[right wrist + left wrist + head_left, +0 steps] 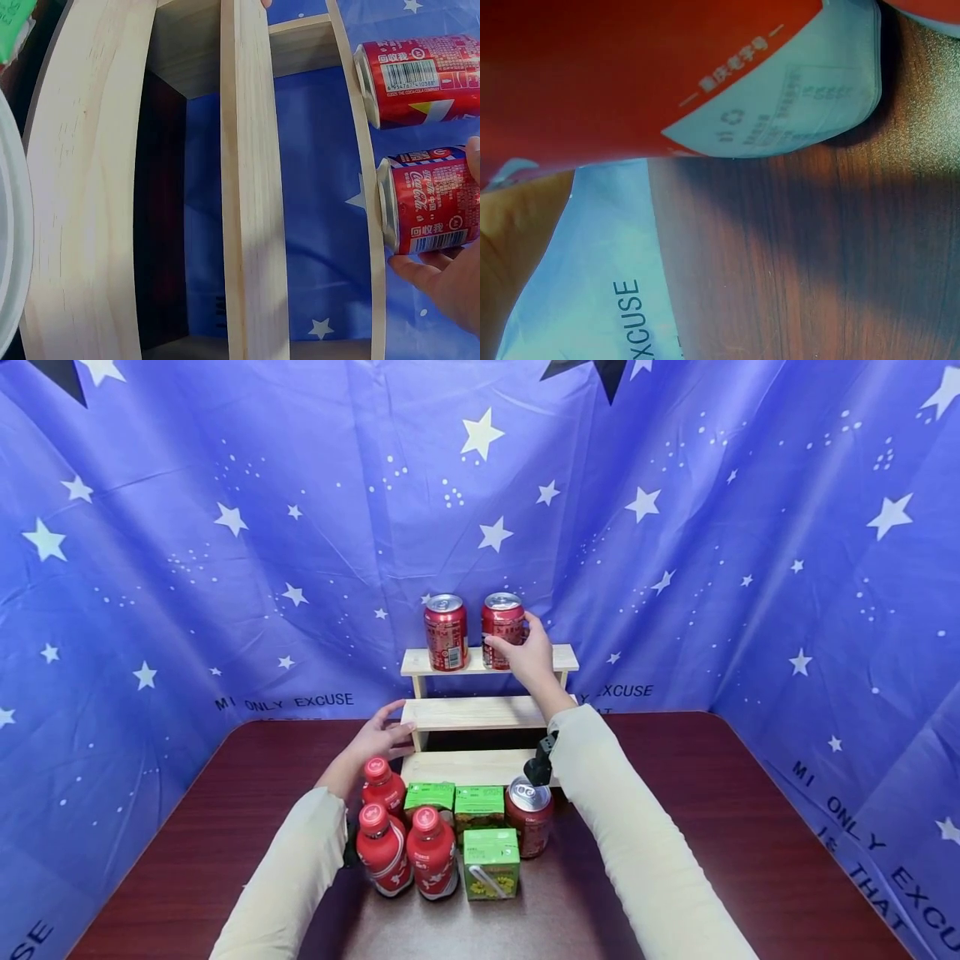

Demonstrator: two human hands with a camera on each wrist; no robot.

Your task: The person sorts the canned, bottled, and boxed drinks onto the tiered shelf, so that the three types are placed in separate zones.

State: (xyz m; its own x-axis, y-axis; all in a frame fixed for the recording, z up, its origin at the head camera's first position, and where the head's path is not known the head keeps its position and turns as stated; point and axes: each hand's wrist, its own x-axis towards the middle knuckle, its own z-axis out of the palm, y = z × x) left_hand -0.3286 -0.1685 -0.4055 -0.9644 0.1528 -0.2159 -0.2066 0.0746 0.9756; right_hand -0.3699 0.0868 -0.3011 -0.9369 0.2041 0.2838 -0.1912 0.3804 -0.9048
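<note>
My right hand (531, 658) grips a red cola can (501, 620) at the right of the top step, thumb on one side and fingers on the other. The can stands upright, and its base meets the step in the right wrist view. Another cola can (446, 633) stands to its left, a small gap between them. With its fingers about the left end of the middle step, my left hand (378, 737) holds the three-step wooden stand (472, 713). In the left wrist view a red bottle (630, 75) covers most of that hand.
In front of the stand are several red-capped bottles (433, 853), several green drink boxes (491, 864), one with a straw, and a third cola can (529, 822) by my right forearm. A blue star-printed cloth (360, 527) hangs close behind the stand.
</note>
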